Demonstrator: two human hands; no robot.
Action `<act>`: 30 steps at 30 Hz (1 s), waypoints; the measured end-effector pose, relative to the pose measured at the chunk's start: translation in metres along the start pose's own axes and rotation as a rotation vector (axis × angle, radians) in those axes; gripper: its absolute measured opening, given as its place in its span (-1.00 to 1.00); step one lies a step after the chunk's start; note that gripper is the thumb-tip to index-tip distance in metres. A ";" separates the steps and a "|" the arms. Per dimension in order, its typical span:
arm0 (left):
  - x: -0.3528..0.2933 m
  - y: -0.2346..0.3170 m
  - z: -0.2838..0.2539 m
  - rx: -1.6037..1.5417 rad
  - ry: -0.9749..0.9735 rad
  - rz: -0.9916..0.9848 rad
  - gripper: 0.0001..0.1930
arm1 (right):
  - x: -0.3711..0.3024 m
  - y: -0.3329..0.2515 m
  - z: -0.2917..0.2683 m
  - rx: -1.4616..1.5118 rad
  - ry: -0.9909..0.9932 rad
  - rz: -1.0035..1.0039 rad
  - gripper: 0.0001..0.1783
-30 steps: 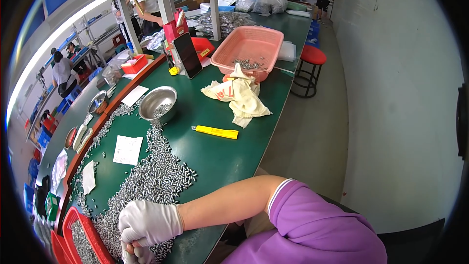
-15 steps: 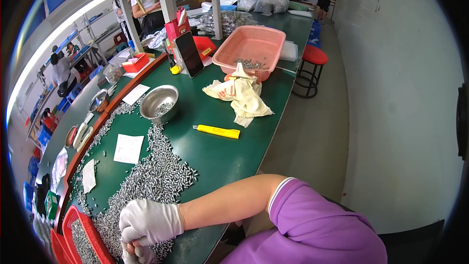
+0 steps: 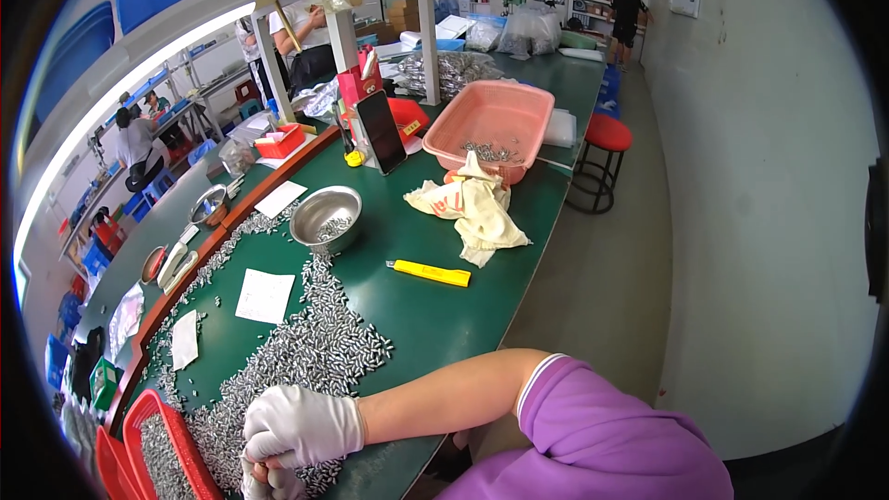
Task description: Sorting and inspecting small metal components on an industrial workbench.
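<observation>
Nothing moved: gloved right hand (image 3: 301, 426) fisted on metal pins (image 3: 315, 352).

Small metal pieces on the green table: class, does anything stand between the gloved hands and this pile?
Nothing visible does. The gloved right hand rests directly on the small metal pieces, and the left hand beneath it touches them too.

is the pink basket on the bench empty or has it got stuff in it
Not empty: the pink basket holds a thin scatter of small grey metal pieces on its floor, well below the rim.
</observation>
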State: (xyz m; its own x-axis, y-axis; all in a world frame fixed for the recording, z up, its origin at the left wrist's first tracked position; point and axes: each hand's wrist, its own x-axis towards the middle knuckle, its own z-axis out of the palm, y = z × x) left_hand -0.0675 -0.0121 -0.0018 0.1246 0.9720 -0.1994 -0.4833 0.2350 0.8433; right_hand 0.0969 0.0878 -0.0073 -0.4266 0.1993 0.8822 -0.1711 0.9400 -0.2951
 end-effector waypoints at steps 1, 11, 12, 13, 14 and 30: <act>0.000 0.001 0.001 0.008 0.011 -0.001 -0.79 | -0.003 0.002 0.003 -0.017 0.011 -0.009 -0.87; 0.009 -0.011 -0.029 -0.182 -0.207 -0.035 -0.87 | -0.005 0.002 0.001 -0.008 -0.012 0.021 -0.81; 0.012 -0.012 -0.030 -0.213 -0.185 -0.055 -0.86 | -0.005 0.002 -0.001 -0.011 -0.016 0.017 -0.80; 0.011 -0.011 -0.024 -0.221 -0.144 -0.043 -0.87 | -0.005 0.002 -0.003 -0.012 -0.019 0.013 -0.79; 0.011 -0.011 -0.018 -0.230 -0.104 -0.030 -0.87 | -0.005 0.004 -0.003 -0.001 -0.019 0.004 -0.77; 0.012 -0.010 -0.021 -0.197 -0.286 -0.017 -0.83 | 0.003 0.001 -0.010 -0.022 -0.066 0.012 -0.74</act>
State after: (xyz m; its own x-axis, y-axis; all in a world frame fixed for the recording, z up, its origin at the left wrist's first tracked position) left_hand -0.0800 -0.0028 -0.0230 0.3582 0.9327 -0.0415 -0.6335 0.2755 0.7230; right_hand 0.1043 0.0926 -0.0011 -0.4863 0.1925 0.8523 -0.1460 0.9438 -0.2965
